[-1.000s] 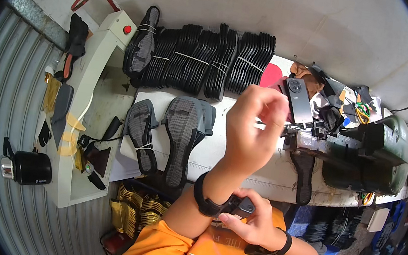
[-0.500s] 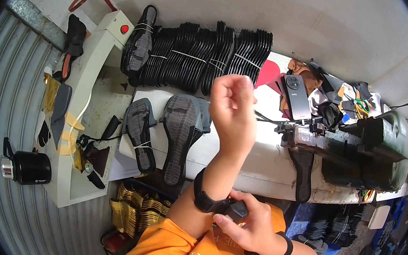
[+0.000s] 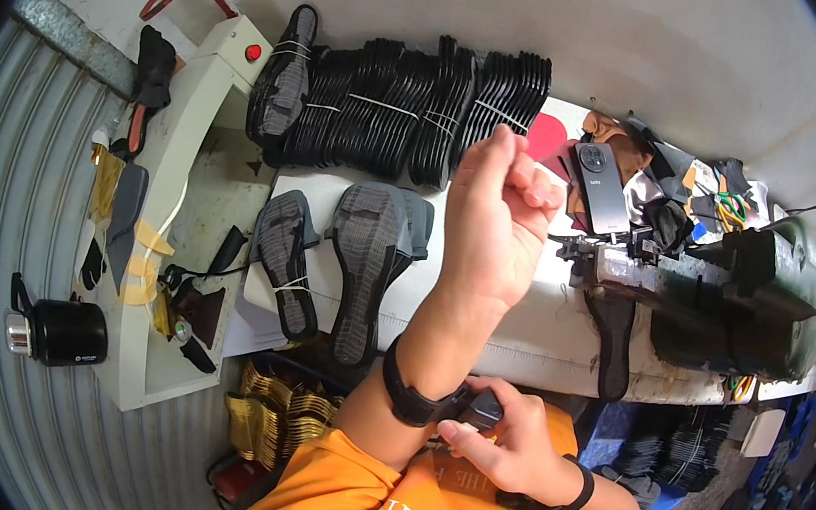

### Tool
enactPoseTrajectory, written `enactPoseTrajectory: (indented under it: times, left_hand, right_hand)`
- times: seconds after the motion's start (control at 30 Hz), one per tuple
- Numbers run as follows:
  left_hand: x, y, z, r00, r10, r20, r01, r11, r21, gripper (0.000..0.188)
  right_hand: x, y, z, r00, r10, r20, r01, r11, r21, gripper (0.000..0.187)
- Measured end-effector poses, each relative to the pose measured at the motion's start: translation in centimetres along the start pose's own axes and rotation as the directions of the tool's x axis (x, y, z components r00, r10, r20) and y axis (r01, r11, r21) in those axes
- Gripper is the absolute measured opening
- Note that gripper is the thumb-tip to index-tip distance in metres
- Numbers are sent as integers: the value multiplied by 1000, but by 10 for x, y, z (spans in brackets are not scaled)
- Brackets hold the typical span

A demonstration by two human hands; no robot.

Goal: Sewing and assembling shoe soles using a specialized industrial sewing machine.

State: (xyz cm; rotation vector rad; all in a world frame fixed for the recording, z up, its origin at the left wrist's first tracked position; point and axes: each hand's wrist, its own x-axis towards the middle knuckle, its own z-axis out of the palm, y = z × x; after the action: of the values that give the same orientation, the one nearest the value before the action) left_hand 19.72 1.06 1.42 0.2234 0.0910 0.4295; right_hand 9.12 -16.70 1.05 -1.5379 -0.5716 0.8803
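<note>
My left hand is raised in front of the table with its palm turned up; the fingers curl loosely inward and hold nothing. A black strap circles my left wrist and carries a small dark boxy device. Pinched around that device are the thumb and fingers of my right hand. Another black band is on my right wrist. Just left of my raised hand lie grey-and-black shoe soles, one narrower pair tied with a band.
Bundled black soles line the back of the white table. A phone leans among scraps at right, beside a dark green sewing machine. At left stand a pale metal frame and a black flask. Gold pieces sit below.
My left hand has turned and shifted a little to the right, its fingers loosening so more palm shows. My right hand stays on the wrist device, slightly tilted. The view has shifted slightly.
</note>
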Motion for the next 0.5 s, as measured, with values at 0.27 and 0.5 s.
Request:
enactPoseTrajectory:
  times: [0.27, 0.5]
  left_hand:
    - [-12, -4, 5, 702, 568, 429, -653, 275, 705, 14]
    - [-22, 27, 27, 851, 475, 225, -522, 814, 255, 35]
  right_hand:
    - [-3, -13, 3, 996, 53, 73, -39, 982, -184, 48]
    - [-6, -4, 9, 978, -206, 15, 200, 925, -322, 51]
